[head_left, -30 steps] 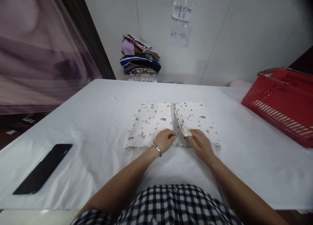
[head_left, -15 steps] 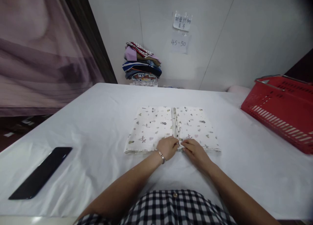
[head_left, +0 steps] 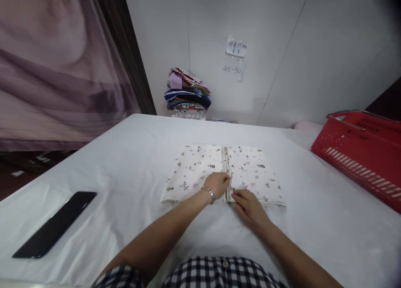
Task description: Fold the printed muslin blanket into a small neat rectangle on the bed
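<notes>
A white cloth (head_left: 196,166) printed with small plants and shapes lies flat in layers. Its two folded sides meet at a seam down the middle. My left hand (head_left: 216,184), with a bracelet at the wrist, is closed at this seam, its fingertips pinching the folded edge partway up. Lower down, at the near end of the seam, my right hand (head_left: 250,205) has thumb and fingers closed on the cloth's near edge. The exact grip of both hands is partly hidden by the fingers.
The cloth rests on a white-covered table (head_left: 134,154). A black flat slab (head_left: 54,225) lies at the left, and a red basket (head_left: 360,150) stands at the right. Behind the table are stacked clothes (head_left: 188,93) by a wall with paper signs (head_left: 236,47). A pinkish curtain (head_left: 62,70) hangs at left.
My left hand has slid up along the middle seam, away from the near edge. My right hand stays at the near end. The whole view has shifted slightly with my head.
</notes>
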Demonstrator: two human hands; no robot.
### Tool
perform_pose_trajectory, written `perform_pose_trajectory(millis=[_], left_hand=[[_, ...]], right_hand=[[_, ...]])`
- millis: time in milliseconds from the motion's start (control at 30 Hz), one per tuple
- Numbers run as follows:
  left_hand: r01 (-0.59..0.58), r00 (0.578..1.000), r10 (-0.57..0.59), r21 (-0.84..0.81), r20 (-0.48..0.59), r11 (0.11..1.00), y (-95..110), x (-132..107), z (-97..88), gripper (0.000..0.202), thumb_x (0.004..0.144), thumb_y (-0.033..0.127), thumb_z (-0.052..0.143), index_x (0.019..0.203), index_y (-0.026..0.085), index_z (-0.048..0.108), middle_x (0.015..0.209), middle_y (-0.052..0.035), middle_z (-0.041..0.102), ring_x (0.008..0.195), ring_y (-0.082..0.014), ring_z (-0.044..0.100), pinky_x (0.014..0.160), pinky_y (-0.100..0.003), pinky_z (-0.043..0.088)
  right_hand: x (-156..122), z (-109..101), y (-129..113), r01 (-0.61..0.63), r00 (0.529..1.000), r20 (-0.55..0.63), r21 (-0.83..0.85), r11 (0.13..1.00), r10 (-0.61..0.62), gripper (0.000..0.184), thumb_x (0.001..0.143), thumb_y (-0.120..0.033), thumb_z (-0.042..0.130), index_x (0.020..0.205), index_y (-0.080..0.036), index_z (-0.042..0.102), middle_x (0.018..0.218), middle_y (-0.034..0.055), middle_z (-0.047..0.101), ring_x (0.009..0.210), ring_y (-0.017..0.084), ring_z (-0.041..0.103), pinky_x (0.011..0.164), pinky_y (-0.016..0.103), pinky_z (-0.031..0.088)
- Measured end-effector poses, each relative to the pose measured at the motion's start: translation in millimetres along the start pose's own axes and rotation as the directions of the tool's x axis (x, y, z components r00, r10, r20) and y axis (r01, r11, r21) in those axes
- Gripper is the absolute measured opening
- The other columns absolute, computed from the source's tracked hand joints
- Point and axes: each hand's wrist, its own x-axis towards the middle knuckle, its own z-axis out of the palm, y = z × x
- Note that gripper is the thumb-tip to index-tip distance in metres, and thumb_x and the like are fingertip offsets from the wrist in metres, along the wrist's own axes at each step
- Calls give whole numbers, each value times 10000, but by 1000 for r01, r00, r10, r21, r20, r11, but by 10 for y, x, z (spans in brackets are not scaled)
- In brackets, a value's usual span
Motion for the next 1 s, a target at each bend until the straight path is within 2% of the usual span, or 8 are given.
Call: perform_pose_trajectory(millis=[233,367,533,667,767,900,1000], left_hand=[[204,973,-206,34,104,978,75,659,-5,202,748,263,509,669,161,664,736,-66,674,728,-173,617,677,-241,465],[297,942,-303,62,145,953,84,861,14,253,738,359,545,694,139,662,713,-83,669,712,-175,625,640,-221,467],[328,919,-344,111,191,938,143,920,26,329,692,439,592,775,128,662,743,-88,674,723,-193,631,631,-234,479],[291,932,-317,157,178,944,158,901,40,200,694,307,596,789,144,662,857,-95,679,840,-207,624,701,-246,476],[293,935,-321,182,148,939,104,884,52,183,705,255,576,820,138,657,933,-121,667,905,-233,611,736,-280,474],[294,934,-322,177,156,939,1,906,60,171,717,278,575,783,144,658,907,-104,675,901,-207,613,750,-243,463],[296,932,-321,160,166,942,-23,957,52,234,741,363,555,739,151,656,841,-86,681,862,-188,621,706,-211,462]], right_hand=[[-9,23,-5,-40,994,-101,87,995,49,231,871,-217,441,1012,-212,624,965,93,603,895,206,556,766,364,479],[-30,59,6,-85,980,-165,176,981,115,205,868,-208,450,952,-209,637,948,81,608,908,188,558,780,330,479],[-12,66,15,-63,986,-144,166,984,87,189,853,-192,466,944,-211,631,942,78,611,895,189,556,785,349,470],[-3,54,25,-42,987,-145,145,989,63,197,850,-187,459,953,-212,624,938,78,613,887,189,558,775,349,473],[-8,47,26,-34,989,-138,129,991,52,212,848,-191,452,978,-211,618,946,84,611,892,194,558,774,352,475],[-10,40,17,-43,990,-129,121,992,58,211,844,-185,452,971,-208,619,950,85,609,894,196,556,781,356,469],[-3,39,10,-59,990,-118,118,991,73,203,843,-179,454,961,-206,617,951,79,607,895,192,552,785,351,463]])
